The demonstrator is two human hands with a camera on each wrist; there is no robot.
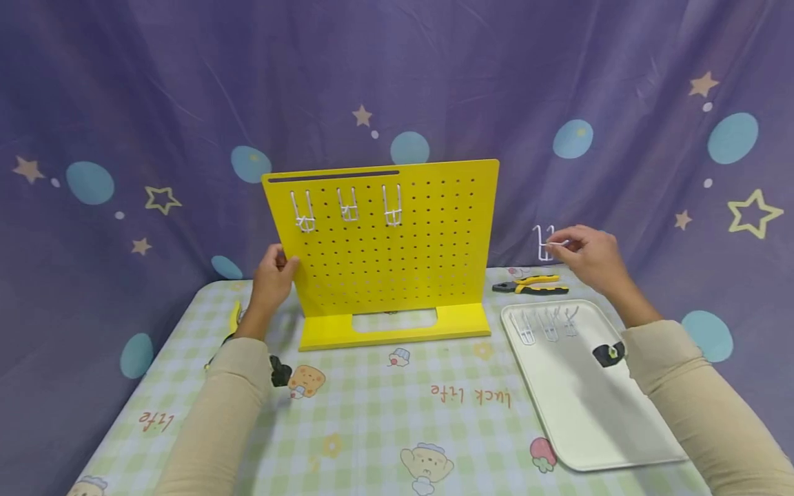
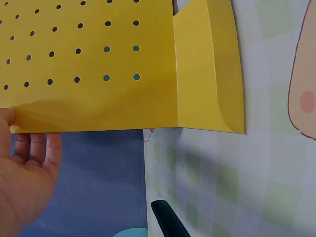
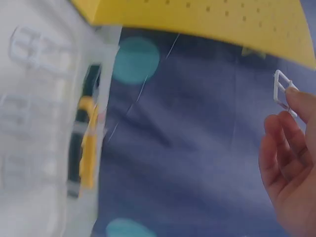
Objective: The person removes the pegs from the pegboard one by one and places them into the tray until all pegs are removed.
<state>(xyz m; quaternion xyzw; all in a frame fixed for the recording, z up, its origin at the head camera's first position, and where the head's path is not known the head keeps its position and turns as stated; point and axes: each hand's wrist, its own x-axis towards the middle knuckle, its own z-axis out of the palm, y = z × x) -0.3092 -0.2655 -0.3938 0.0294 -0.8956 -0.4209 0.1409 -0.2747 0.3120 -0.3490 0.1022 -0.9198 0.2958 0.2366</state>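
A yellow pegboard (image 1: 384,255) stands on its base in the middle of the table, with three white wire hooks (image 1: 349,205) hanging along its upper rows. My left hand (image 1: 273,279) grips the board's left edge; in the left wrist view its thumb lies on the front face and the fingers pass behind. Off to the right, my right hand (image 1: 586,255) pinches another white wire hook (image 1: 542,246) between thumb and fingertips, raised above the tray. The right wrist view shows that hook (image 3: 279,89) apart from the board.
A white tray (image 1: 595,427) at the right holds several white hooks (image 1: 550,327) and a small black piece (image 1: 608,354). Behind it lie yellow-and-black pliers (image 1: 532,284). Other black and yellow tools (image 1: 281,372) lie beside my left forearm. A purple curtain (image 1: 322,83) hangs behind the table.
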